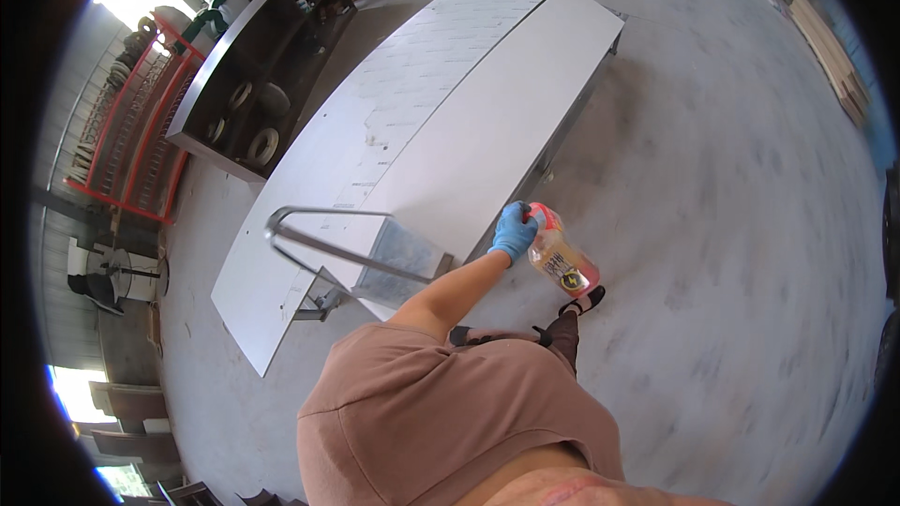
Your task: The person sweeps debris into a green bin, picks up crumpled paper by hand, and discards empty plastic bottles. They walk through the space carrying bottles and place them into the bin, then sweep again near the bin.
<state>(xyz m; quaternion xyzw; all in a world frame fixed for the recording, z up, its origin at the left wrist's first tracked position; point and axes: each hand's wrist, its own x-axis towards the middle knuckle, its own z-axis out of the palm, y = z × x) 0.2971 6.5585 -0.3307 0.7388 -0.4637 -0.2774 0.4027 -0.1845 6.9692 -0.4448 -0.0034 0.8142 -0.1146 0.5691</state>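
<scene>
My left hand (515,230), in a blue glove, is closed around the upper end of a clear plastic bottle (564,259). The bottle has a printed label and reddish-pink colouring at its top and bottom. It hangs tilted over the floor, just off the near right edge of a long table (487,122) topped with white boards. The fingertips are partly hidden behind the bottle's neck. My right hand is outside the picture.
A bent metal tube frame (328,246) with a bluish-grey panel (403,260) stands by the table's near end. At the far left are a dark shelf unit (267,84) holding rolls and a red metal rack (141,126). Long planks (825,52) lie at the far right.
</scene>
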